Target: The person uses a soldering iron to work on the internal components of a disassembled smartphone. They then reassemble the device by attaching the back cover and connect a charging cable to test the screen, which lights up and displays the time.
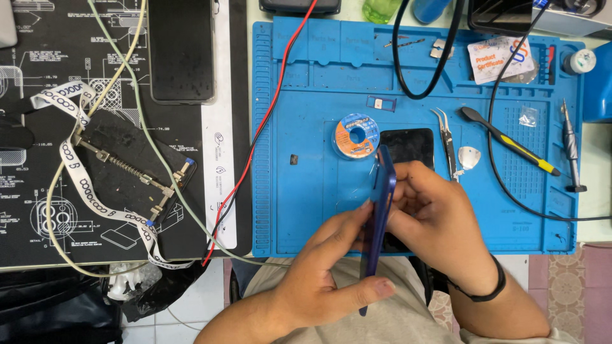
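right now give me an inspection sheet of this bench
surface: blue mat with tray slots, on a desk
job's things: blue phone held edge-on above the mat
clutter: solder spool, tweezers, pick, spudger, dark screen, clamp, second phone
grippers: left hand and right hand both grip the phone
cables: red wire, black cable, pale cable
surroundings: printed black mat at left, tiled floor

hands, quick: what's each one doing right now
Left hand: closed on the blue phone, held edge-up.
Right hand: gripping the same phone from the other side.
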